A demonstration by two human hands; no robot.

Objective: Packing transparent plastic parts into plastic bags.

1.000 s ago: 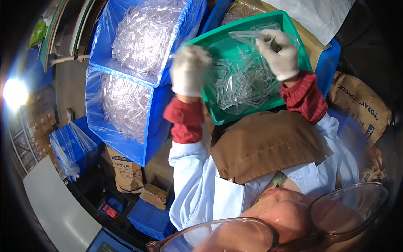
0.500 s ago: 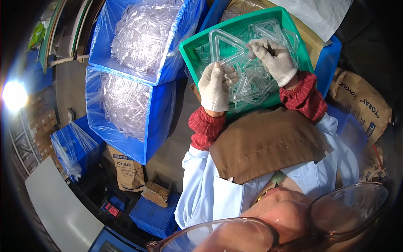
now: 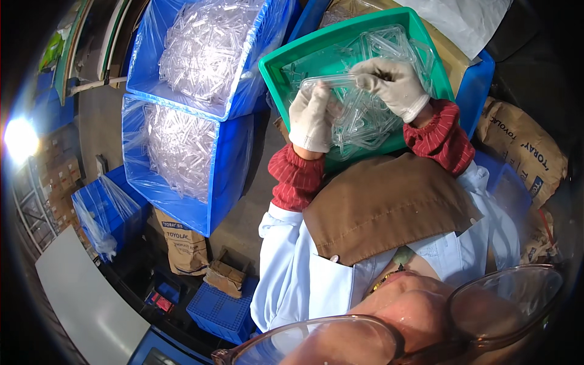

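A clear plastic triangular frame (image 3: 336, 79) is held between my hands, tipped so that it shows nearly edge-on. My left hand (image 3: 311, 118), in a white glove, pinches its left end between thumb and fingers. At the other end, the gloved fingers of my right hand (image 3: 394, 89) are closed on it; the fingertips look dark with dirt. Both hands are over a green bin (image 3: 266, 72). Beneath them lies a heap of similar clear triangular frames (image 3: 366, 118), partly covered by my hands.
To the left stand two blue bins, an upper one (image 3: 257, 45) and a lower one (image 3: 229, 164), lined with film and filled with small clear plastic pieces. Paper sacks (image 3: 514, 137) lie at the right. A blue crate (image 3: 222, 313) sits at the lower left.
The triangular frame has turned from facing up broadly to nearly edge-on. My right hand has shifted slightly left, and the left hand's fingers have curled in more.
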